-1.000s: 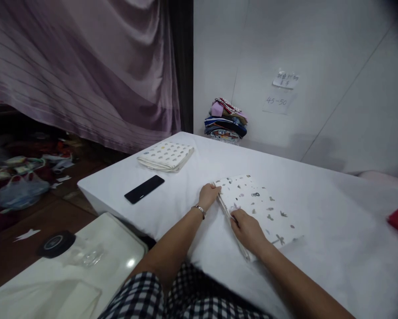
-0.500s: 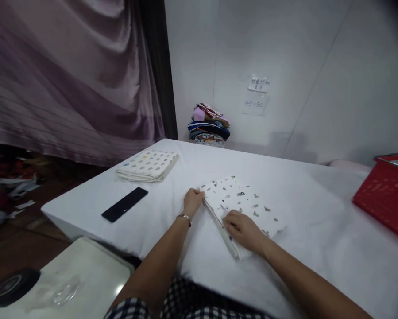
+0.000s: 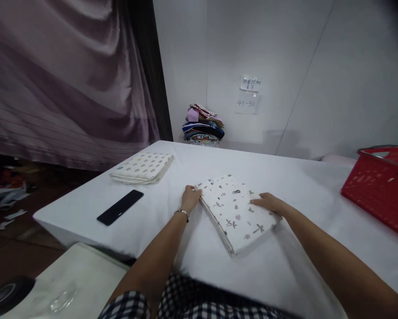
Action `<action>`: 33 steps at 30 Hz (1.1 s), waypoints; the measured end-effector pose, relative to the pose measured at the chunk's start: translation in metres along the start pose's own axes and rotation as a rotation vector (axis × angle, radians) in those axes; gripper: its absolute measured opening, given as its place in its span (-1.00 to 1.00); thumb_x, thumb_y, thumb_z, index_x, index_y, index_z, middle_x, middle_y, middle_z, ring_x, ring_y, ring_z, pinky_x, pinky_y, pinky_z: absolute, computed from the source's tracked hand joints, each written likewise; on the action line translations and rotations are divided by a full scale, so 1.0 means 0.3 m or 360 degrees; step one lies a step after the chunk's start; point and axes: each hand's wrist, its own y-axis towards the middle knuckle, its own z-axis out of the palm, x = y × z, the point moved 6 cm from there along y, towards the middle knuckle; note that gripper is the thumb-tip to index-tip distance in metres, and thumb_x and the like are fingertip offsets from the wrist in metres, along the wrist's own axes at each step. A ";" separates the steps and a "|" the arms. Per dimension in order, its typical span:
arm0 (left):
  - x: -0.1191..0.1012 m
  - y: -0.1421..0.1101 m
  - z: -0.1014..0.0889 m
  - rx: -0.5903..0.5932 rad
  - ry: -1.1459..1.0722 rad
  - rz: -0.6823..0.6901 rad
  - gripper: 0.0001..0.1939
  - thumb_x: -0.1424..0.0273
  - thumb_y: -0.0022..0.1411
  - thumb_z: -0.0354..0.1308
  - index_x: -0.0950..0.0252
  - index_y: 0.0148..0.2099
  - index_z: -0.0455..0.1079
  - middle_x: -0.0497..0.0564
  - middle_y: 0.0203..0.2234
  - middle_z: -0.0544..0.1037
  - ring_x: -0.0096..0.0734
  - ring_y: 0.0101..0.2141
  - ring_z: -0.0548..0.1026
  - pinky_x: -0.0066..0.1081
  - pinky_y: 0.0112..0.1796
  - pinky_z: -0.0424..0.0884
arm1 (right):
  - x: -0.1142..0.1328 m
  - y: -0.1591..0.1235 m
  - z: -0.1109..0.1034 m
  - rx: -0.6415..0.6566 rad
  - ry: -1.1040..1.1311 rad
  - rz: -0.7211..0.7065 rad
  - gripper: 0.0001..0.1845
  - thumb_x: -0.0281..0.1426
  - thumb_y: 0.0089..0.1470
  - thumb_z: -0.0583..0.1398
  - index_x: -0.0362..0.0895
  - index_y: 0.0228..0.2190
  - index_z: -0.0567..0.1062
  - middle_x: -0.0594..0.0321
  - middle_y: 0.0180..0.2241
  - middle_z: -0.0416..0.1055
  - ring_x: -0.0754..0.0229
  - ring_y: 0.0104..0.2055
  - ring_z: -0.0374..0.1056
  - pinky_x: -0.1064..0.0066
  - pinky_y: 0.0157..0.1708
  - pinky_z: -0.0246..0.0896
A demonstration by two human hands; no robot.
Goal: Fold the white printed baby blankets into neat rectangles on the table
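A folded white cloth [image 3: 233,215] printed with small grey-brown figures lies on the white-covered table [image 3: 172,248]. Its left corner is pinched by my left hand [image 3: 190,198], the fingers closed over the edge. My right hand [image 3: 268,203] rests on the cloth's right side, fingers stretched out over the top, thumb side hidden. Farther back on the left sits another folded cloth [image 3: 144,168], white with rows of grey spots. A black phone-like slab [image 3: 120,207] lies in front of that one, apart from both hands.
A red basket [image 3: 378,190] with a metal handle stands at the right. Stacked clothes [image 3: 203,126] are behind the table's far edge, by the wall with paper signs [image 3: 247,103]. A pale surface [image 3: 82,270] is at lower left; a purple curtain [image 3: 86,79] hangs beyond.
My right hand has moved from the cloth's near left edge across to its right side and opened out. My left hand keeps its hold on the corner. The view has shifted slightly right.
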 end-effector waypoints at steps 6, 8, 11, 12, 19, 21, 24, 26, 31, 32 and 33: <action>-0.045 -0.025 0.067 0.0212 -0.0101 -0.0016 -0.50 0.20 0.08 0.18 0.31 0.02 0.20 0.12 -0.18 0.51 -0.43 -0.46 0.50 -0.47 -0.44 0.35 | -0.140 -0.062 -0.020 0.0026 0.0272 0.0196 -0.08 0.03 -0.12 0.21 -0.34 0.12 0.24 -0.18 0.09 0.24 -0.08 0.01 0.30 0.28 -0.11 0.27; -0.052 -0.034 0.084 0.0249 -0.0102 -0.0002 -0.47 0.20 0.06 0.19 0.30 0.04 0.19 0.13 -0.16 0.50 -0.40 -0.42 0.51 -0.46 -0.41 0.35 | -0.157 -0.093 -0.018 0.0033 0.0219 0.0199 -0.13 0.05 -0.10 0.19 -0.33 0.07 0.31 -0.17 0.07 0.26 -0.09 0.01 0.30 0.27 -0.10 0.26; -0.054 -0.045 0.091 0.0274 -0.0089 0.0003 -0.40 0.17 0.07 0.18 0.32 0.09 0.15 0.16 -0.13 0.49 -0.36 -0.36 0.52 -0.45 -0.38 0.35 | -0.144 -0.124 -0.023 -0.0016 0.0114 0.0144 -0.20 0.05 -0.12 0.20 -0.29 0.00 0.40 -0.14 0.04 0.31 -0.13 0.01 0.30 0.20 -0.04 0.22; -0.055 -0.049 0.091 0.0284 -0.0084 0.0002 -0.37 0.15 0.07 0.17 0.33 0.12 0.13 0.16 -0.14 0.50 -0.35 -0.36 0.52 -0.44 -0.38 0.35 | -0.138 -0.128 -0.028 -0.0049 0.0078 0.0127 -0.21 0.06 -0.13 0.20 -0.28 -0.02 0.41 -0.13 0.04 0.32 -0.14 0.02 0.29 0.17 -0.01 0.19; -0.099 -0.070 0.101 0.0267 0.0050 0.0029 -0.32 0.21 -0.02 0.25 0.36 0.11 0.15 0.25 -0.10 0.47 -0.12 -0.14 0.47 -0.32 -0.22 0.33 | -0.172 -0.106 -0.027 -0.0090 0.0184 0.0118 -0.12 0.12 -0.20 0.22 -0.24 0.02 0.38 -0.14 0.06 0.29 -0.18 0.02 0.29 0.10 -0.04 0.24; -0.127 -0.050 0.100 0.0244 0.0075 0.0048 -0.35 0.31 -0.03 0.25 0.35 0.10 0.15 0.25 -0.07 0.45 -0.08 -0.08 0.43 -0.30 -0.15 0.30 | -0.174 -0.111 -0.005 -0.0026 0.0352 0.0121 -0.15 0.10 -0.18 0.22 -0.24 0.02 0.38 -0.14 0.02 0.33 -0.14 -0.03 0.34 0.16 -0.13 0.32; -0.189 0.021 0.081 0.0210 0.0059 0.0121 -0.31 0.36 -0.01 0.23 0.32 0.16 0.09 0.20 -0.06 0.45 -0.15 -0.07 0.42 -0.33 -0.12 0.28 | -0.129 -0.138 0.052 0.0115 0.0623 0.0059 -0.27 0.06 -0.10 0.21 -0.23 -0.04 0.42 -0.11 -0.11 0.44 -0.06 -0.14 0.41 0.25 -0.28 0.38; -0.229 0.085 0.060 0.0184 0.0031 0.0183 -0.28 0.35 0.02 0.22 0.28 0.20 0.04 0.15 -0.05 0.44 -0.21 -0.07 0.42 -0.36 -0.11 0.28 | -0.077 -0.160 0.088 0.0124 0.0719 -0.0012 -0.33 0.03 -0.09 0.21 -0.21 -0.08 0.45 -0.06 -0.18 0.48 -0.04 -0.17 0.42 0.27 -0.30 0.38; -0.201 0.183 0.043 0.0235 -0.0010 0.0119 -0.27 0.39 -0.06 0.29 0.35 0.16 0.13 0.21 -0.10 0.46 -0.17 -0.11 0.44 -0.35 -0.17 0.32 | -0.006 -0.189 0.117 -0.0123 0.0552 -0.0067 -0.31 0.04 -0.10 0.20 -0.22 -0.08 0.45 -0.06 -0.14 0.45 -0.08 -0.11 0.37 0.24 -0.23 0.33; -0.177 0.181 0.044 0.0264 -0.0030 0.0089 -0.29 0.39 -0.07 0.31 0.38 0.14 0.16 0.22 -0.13 0.47 -0.17 -0.15 0.46 -0.36 -0.21 0.34 | -0.009 -0.191 0.113 -0.0157 0.0454 -0.0068 -0.29 0.06 -0.09 0.18 -0.23 -0.07 0.44 -0.06 -0.14 0.45 -0.07 -0.12 0.37 0.24 -0.23 0.32; -0.152 0.172 0.044 0.0293 -0.0060 0.0069 -0.30 0.37 -0.06 0.31 0.39 0.13 0.17 0.22 -0.16 0.49 -0.19 -0.20 0.48 -0.37 -0.26 0.36 | -0.015 -0.194 0.107 -0.0177 0.0344 -0.0082 -0.28 0.07 -0.07 0.16 -0.23 -0.06 0.43 -0.05 -0.17 0.45 -0.05 -0.16 0.39 0.24 -0.24 0.31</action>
